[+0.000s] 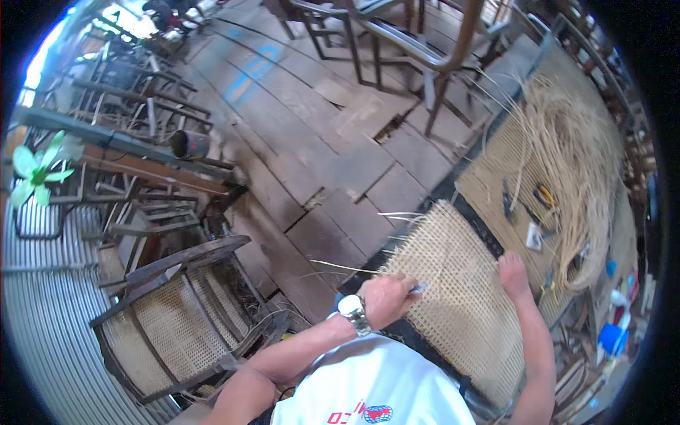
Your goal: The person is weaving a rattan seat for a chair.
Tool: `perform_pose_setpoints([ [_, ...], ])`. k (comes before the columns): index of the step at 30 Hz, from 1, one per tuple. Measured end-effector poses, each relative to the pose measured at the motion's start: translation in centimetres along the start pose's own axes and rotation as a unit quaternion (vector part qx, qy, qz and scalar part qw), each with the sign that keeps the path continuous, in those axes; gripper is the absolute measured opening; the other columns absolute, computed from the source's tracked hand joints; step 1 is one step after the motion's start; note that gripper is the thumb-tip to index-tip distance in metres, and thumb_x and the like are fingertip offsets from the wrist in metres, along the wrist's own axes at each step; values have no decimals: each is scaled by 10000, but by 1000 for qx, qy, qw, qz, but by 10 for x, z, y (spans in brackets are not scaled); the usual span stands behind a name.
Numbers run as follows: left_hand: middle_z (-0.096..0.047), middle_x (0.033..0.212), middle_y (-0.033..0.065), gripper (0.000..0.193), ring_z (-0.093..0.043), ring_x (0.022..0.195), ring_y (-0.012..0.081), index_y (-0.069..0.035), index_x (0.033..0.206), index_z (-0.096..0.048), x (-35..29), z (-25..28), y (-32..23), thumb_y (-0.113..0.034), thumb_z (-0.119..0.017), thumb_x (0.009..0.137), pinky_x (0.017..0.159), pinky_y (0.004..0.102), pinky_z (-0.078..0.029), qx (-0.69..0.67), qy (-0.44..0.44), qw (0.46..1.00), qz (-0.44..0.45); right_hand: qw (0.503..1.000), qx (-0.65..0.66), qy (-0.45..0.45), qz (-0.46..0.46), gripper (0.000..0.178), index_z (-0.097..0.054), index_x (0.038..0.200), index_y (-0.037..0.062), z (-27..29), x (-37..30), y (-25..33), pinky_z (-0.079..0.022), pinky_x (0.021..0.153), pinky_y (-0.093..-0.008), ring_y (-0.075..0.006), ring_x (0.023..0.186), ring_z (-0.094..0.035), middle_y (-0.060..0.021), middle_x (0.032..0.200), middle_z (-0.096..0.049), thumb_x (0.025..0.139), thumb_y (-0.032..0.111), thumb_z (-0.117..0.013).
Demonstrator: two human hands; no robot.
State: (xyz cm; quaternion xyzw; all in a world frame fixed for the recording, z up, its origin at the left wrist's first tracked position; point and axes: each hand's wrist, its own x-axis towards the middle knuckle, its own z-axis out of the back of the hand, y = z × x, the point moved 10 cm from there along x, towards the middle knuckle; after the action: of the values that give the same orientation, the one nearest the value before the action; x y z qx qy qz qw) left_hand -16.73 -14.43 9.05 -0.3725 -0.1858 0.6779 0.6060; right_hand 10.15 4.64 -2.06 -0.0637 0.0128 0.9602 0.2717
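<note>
The cane mesh (460,283) lies in front of the person's white shirt (375,386), within a dark frame (476,223) whose bars show along its edges. The left hand (388,299) is curled at the mesh's left edge around a small tool, only its bluish tip (419,288) showing. The right hand (514,275) rests at the right edge, against the frame; whether it grips, I cannot tell. Loose strands (401,214) stick out past the far left edge, over the floor (333,142). To the right, the tan bench (496,166) carries pliers (545,196) and a strand bundle (574,156). The floor spreads between the frame and a chair (177,329) on the left; metal frames (397,42) stand beyond.
</note>
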Motion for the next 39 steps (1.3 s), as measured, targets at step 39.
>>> perform_pose_setpoints([
  [39,-656,662,49,221,-610,609,79,12,1064,-681,19,-8,20,-158,-670,924,580,251,-494,-194,126,973,13,874,255,-12,-414,223,-583,887,23,26,71,113,-512,676,-408,-211,778,-556,-122,911,-569,938,239,-567],
])
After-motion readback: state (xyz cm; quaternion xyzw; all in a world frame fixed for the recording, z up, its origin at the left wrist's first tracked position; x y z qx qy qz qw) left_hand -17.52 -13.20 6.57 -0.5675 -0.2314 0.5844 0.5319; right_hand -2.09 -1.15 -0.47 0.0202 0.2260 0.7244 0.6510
